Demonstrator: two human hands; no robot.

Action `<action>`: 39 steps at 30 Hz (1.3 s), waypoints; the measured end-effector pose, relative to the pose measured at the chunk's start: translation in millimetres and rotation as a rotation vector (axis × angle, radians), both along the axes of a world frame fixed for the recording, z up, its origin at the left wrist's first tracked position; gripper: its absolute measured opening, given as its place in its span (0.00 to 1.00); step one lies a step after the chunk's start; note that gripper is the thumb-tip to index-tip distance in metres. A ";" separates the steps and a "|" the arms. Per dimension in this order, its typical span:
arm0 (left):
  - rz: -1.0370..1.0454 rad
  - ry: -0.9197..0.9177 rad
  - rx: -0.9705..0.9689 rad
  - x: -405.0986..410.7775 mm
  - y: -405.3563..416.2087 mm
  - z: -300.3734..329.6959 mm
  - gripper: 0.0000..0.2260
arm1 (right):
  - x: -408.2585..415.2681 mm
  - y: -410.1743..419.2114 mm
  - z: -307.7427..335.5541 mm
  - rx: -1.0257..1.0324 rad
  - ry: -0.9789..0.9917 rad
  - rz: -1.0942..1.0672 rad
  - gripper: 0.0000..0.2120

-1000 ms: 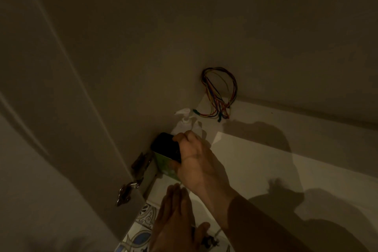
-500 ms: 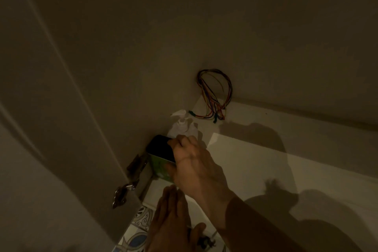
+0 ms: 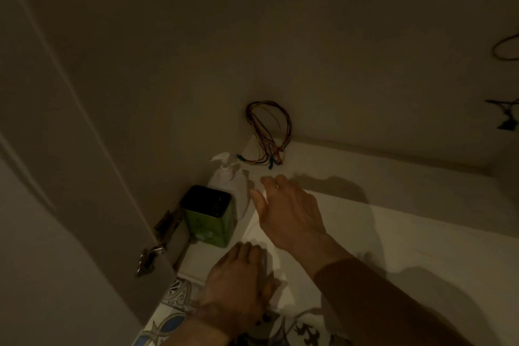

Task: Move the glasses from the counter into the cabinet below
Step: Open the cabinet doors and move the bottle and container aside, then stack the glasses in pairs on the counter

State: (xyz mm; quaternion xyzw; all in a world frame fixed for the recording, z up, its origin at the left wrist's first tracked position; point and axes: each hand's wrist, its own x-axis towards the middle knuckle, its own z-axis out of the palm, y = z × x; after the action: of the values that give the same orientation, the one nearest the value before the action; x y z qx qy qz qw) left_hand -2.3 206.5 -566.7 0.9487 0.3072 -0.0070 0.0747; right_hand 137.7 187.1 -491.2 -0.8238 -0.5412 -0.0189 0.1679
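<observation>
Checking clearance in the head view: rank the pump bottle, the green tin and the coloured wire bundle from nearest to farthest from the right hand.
From the right hand:
1. Pump bottle, just left of the fingertips.
2. Green tin, further left, against the side wall.
3. Coloured wire bundle, beyond the hand, in the back corner.

Count of items visible inside the cabinet: one green tin point(image 3: 209, 220) with a dark lid; one white pump bottle point(image 3: 230, 185); one bundle of coloured wires point(image 3: 268, 132) at the rear corner. On the right wall, a second wire loop point(image 3: 505, 49) is partly cut off by the frame edge, and one dark fitting point(image 3: 505, 116) is too dim to identify. Door hardware: two metal hinges point(image 3: 165, 222) point(image 3: 147, 260). Hands in view: two, one left hand point(image 3: 238, 281) and one right hand point(image 3: 289, 211). Drinking glasses visible: none that can be made out.
</observation>
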 end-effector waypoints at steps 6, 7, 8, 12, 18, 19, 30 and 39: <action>-0.110 0.019 0.005 42.7 -4.0 43.0 0.35 | 44.4 -42.8 30.3 -0.129 0.037 -0.208 0.29; -0.109 0.024 -0.004 48.7 -3.9 50.6 0.35 | 51.0 -51.2 36.6 -0.150 0.051 -0.239 0.29; -0.103 0.018 -0.002 57.5 -4.6 62.4 0.35 | 59.7 -61.0 48.2 -0.172 0.063 -0.271 0.29; -0.096 0.063 -0.021 77.7 0.3 93.0 0.36 | 78.6 -85.2 76.3 -0.279 0.112 -0.347 0.31; -0.086 0.075 -0.021 114.9 -2.2 141.2 0.35 | 92.8 -112.1 105.4 -0.312 0.191 -0.397 0.32; -0.095 0.079 -0.010 119.3 -3.6 147.6 0.35 | 95.1 -116.3 109.2 -0.309 0.193 -0.404 0.32; -0.175 0.275 -0.110 97.7 -64.5 245.7 0.34 | 61.5 -183.6 193.2 -0.466 0.377 -0.436 0.32; -0.233 0.534 -0.356 37.0 -121.6 452.7 0.33 | -9.3 -236.3 413.6 -0.729 0.589 -0.328 0.27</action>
State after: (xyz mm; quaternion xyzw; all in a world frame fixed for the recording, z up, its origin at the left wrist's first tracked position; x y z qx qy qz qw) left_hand 34.7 84.9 -114.0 0.9142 0.1993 -0.3170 0.1550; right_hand 128.3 -49.1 -77.6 -0.8735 -0.3052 0.3793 0.0094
